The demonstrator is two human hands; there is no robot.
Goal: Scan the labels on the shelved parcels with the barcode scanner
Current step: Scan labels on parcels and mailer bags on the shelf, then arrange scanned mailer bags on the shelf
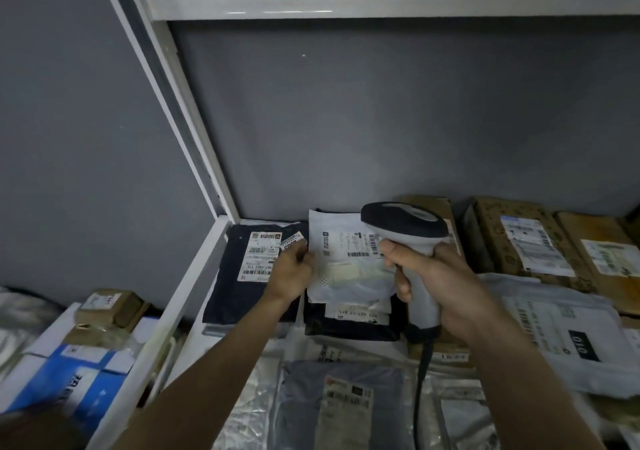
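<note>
Gripping the grey pistol-shaped barcode scanner, the right hand aims over the white plastic mailer whose edge the left hand pinches; neighbouring labels could misread.

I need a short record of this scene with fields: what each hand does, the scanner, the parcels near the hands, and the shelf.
left hand: left hand pinches a small barcode sticker at the left edge of the white parcel
right hand: right hand grips the handle of the barcode scanner
scanner: head points left, above the white parcel; cable hangs down
parcels: black parcel with label lies left of the white one; brown boxes at right
shelf: white metal shelf frame, grey wall behind
</note>
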